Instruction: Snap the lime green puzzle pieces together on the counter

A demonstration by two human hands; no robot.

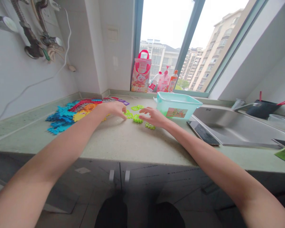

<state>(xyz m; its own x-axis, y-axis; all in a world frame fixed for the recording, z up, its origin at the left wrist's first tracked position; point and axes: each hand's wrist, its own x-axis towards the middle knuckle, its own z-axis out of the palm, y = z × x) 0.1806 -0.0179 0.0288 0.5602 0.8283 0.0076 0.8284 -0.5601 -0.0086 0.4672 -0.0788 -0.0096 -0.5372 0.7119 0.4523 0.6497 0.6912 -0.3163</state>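
Note:
My left hand point(115, 110) reaches in from the left with curled fingers, thumb and forefinger at the edge of a lime-green toothed plastic piece point(128, 114). Close by on the right is my right hand point(155, 117), its fingers apart, the tips beside a small stack of lime-green toothed pieces point(137, 119). Whether it touches that stack is hard to see. Another green piece point(137, 107) lies behind, and one more green piece point(150, 126) sits under the right wrist. Left of my left arm spreads a pile of blue pieces point(61, 117), with yellow pieces point(79, 116), red, orange, grey and purple ones.
A pale turquoise plastic bin point(160, 106) with something green inside stands behind my right hand. Right of it are a phone point(203, 133) and a steel sink point(235, 126). Bottles point(163, 81) and a pink bag point(141, 74) line the windowsill.

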